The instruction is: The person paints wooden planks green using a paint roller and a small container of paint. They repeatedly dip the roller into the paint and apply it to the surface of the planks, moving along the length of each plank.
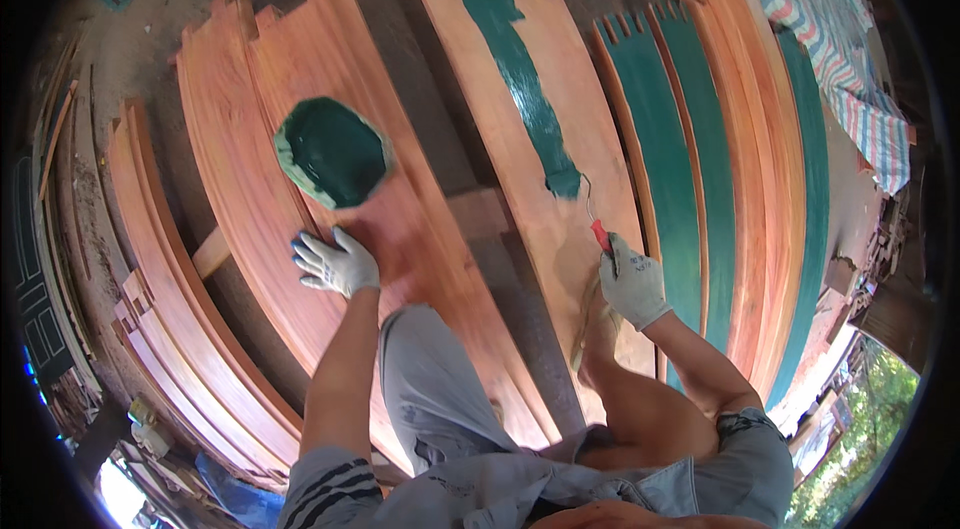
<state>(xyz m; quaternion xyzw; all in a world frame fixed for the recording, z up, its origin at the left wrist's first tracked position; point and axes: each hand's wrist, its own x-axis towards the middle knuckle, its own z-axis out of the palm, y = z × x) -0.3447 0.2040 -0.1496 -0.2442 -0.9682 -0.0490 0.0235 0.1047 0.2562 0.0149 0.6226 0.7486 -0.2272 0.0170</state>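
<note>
My right hand (634, 285), in a pale glove, is closed round the red handle of a small paint roller (600, 233). The roller's green end rests at the lower end of a wet dark green paint strip (518, 79) on a long bare board (592, 124). My left hand (338, 263), gloved with dark-stained fingertips, lies with fingers spread on reddish planks (290, 79). Just beyond it, a cut-down container (284, 151) holding dark green paint stands on those planks.
Green-painted boards (650, 114) and bare planks (755, 149) lie on the right, under a striped sheet (815, 29) at the far end. More narrow planks (190, 259) lie at left. A foot and knee of mine are close beside the board being painted.
</note>
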